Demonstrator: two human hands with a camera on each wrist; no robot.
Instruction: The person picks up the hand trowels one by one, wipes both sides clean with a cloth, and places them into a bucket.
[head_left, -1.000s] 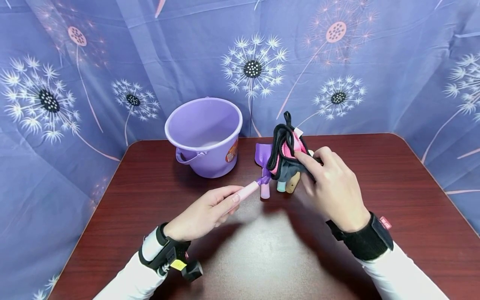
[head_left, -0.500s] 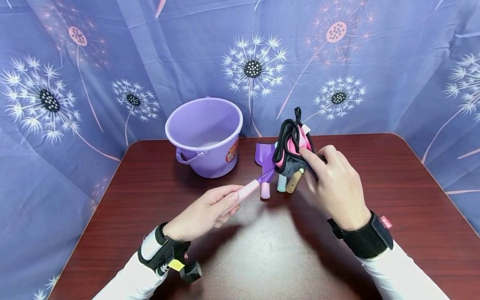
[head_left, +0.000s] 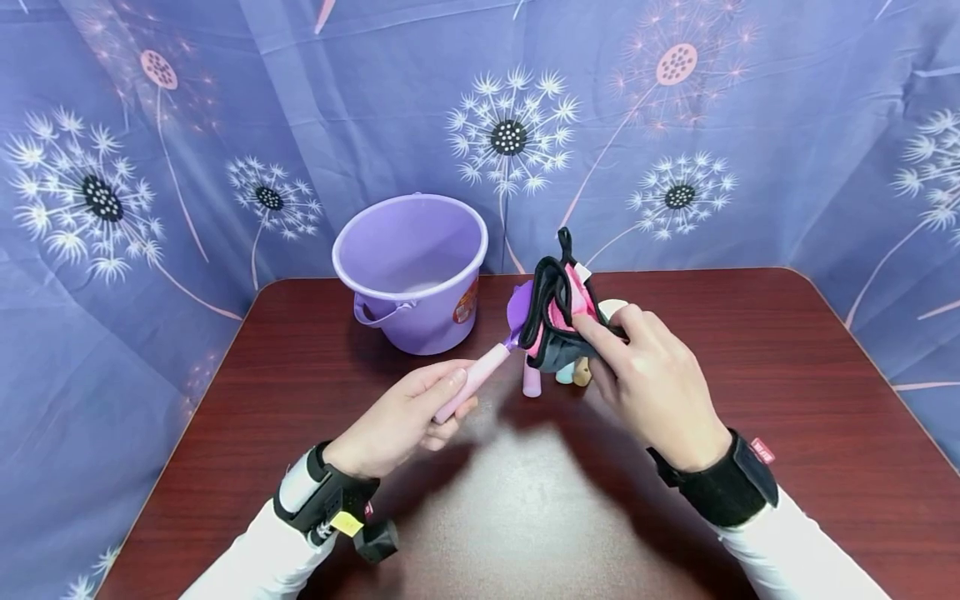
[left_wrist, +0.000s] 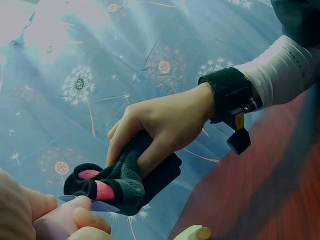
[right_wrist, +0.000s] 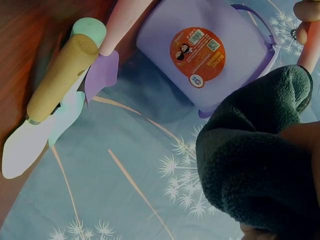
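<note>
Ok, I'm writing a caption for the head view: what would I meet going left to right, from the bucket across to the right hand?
Purple bucket → held pink handle → black-edged cloth → right hand.

You had a red-brown, wood-grained table before you, its far corners rounded. A creased blue-violet cloth hung beyond its far edge and both side edges, printed with white dandelions and pink blooms. A pale glare lay about midway between the side edges, nearer you than the far edge.
</note>
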